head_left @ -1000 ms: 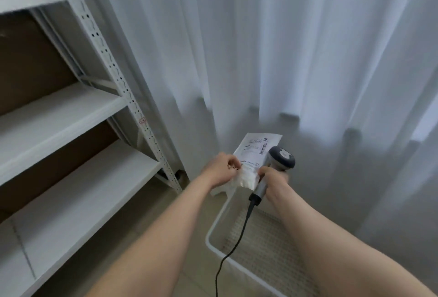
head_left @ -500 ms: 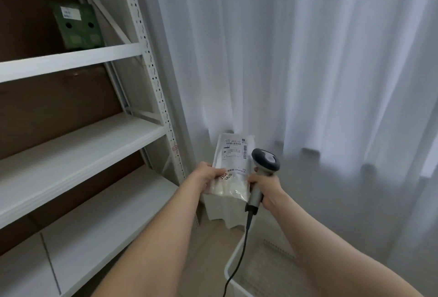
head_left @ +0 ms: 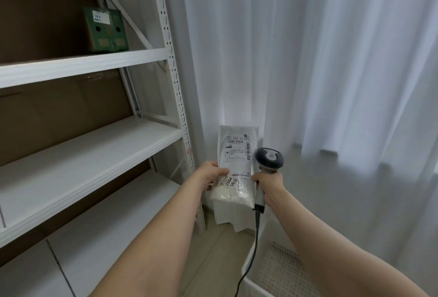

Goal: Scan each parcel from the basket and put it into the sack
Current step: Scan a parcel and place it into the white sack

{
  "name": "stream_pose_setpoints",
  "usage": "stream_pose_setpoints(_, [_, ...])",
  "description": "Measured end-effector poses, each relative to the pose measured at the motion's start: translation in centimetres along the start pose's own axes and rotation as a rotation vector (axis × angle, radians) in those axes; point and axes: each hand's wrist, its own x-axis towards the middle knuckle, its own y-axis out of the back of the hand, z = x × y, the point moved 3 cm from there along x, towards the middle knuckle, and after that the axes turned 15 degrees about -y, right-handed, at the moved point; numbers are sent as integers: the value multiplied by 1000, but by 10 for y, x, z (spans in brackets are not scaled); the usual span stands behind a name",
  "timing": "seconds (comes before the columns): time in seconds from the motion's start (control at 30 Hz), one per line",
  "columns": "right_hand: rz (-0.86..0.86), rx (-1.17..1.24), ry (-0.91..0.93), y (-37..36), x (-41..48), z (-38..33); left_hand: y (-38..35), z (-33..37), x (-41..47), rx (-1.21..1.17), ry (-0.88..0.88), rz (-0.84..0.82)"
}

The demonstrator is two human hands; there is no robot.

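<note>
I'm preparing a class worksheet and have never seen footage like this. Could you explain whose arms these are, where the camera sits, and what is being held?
No machine here: these are a person's two bare arms, filmed by a wide-angle camera worn on the head, looking forward and down. The left hand grips a white plastic parcel with a printed label. The right hand grips a grey handheld barcode scanner beside it, its black cable hanging down. At lower right is a corner of a white perforated plastic basket. On the left stand white metal shelves with a green cardboard box on an upper one; a white curtain hangs behind.
</note>
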Motion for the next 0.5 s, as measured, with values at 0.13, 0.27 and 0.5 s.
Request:
stream_pose_setpoints(0.13, [25, -85, -1, -12, -11, 13, 17, -16, -9, -19, -21, 68])
stream_pose_setpoints(0.27, [32, -96, 2, -17, -18, 20, 27, -30, -18, -52, -31, 129])
stream_pose_setpoints(0.5, [-3, -112, -52, -14, -25, 25, 32, -37, -29, -111, -3, 190])
